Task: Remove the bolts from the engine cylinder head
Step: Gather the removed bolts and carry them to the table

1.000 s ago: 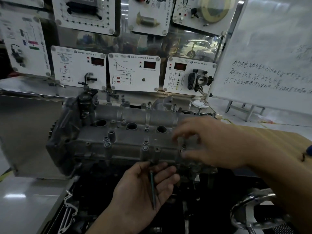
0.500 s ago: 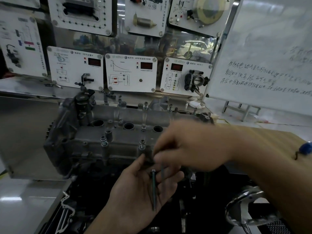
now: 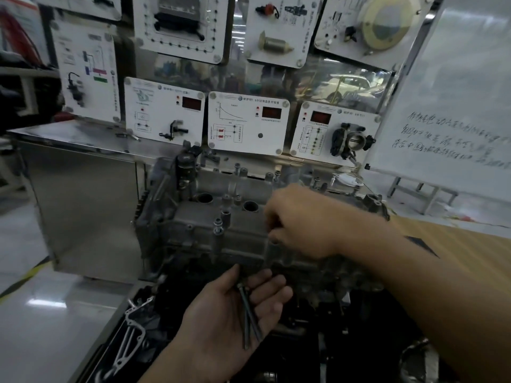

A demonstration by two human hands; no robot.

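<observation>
Two bolts (image 3: 245,308) in left hand (image 3: 218,324), one added

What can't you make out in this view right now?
All head view:
- Whether the right hand grips anything: its own knuckles hide the fingertips.
- Cylinder head's right half: covered by that hand and forearm.
- Whiteboard writing: blurred.

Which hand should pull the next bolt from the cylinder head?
Right. The right hand is on the cylinder head, fingers curled at its front edge; the left hand lies palm up below, carrying two bolts.
</observation>
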